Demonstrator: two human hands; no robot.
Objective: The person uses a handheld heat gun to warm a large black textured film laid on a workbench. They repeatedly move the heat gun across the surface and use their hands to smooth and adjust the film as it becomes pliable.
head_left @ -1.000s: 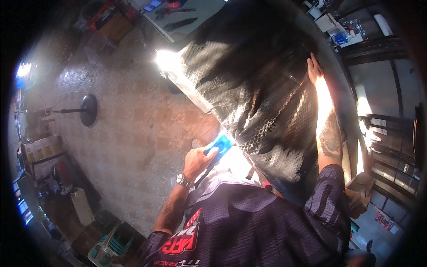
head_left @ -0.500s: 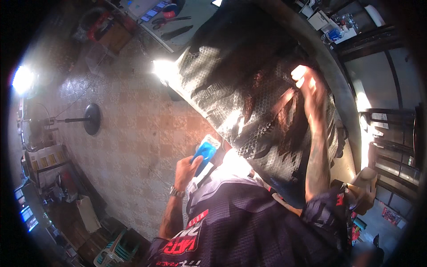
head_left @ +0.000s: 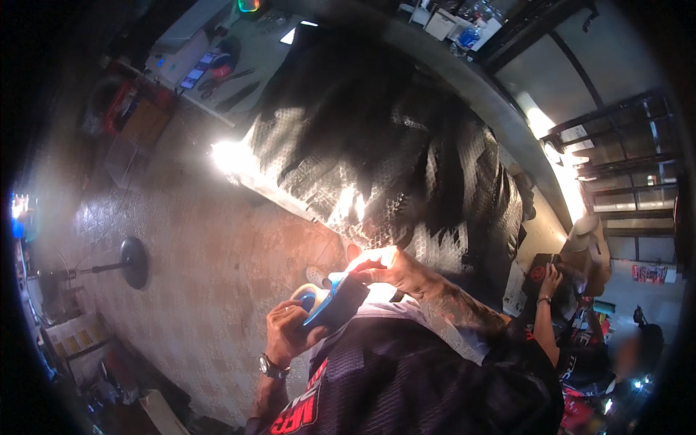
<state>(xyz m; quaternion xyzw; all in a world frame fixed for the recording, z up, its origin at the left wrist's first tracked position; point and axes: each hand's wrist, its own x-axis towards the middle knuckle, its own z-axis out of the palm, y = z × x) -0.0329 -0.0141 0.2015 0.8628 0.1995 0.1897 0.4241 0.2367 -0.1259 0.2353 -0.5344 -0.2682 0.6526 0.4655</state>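
Observation:
My left hand (head_left: 290, 326), with a watch at its wrist, is closed around a blue object (head_left: 335, 299) with a pale rounded rim; its exact kind is unclear. My right hand (head_left: 388, 267) is closed at the object's far end, its fingertips pinched together in bright light. Whatever lies between those fingertips is too small to make out. Both hands are in front of my torso, just short of the near edge of a wrinkled black textured sheet (head_left: 449, 170). That sheet drapes over a table, its surface patterned like scales or mesh.
A phone (head_left: 197, 71) and scissors (head_left: 216, 85) lie on the table's far left. The lamp (head_left: 232, 158) glares at the sheet's left edge. A fan (head_left: 134, 262) stands on the tiled floor at left. At right, a co-worker's hand (head_left: 549, 281) is raised near a brown object.
My right hand has come off the black sheet and down to the blue object in my left hand. The blue object has tilted. My view has shifted, and a co-worker now shows at right.

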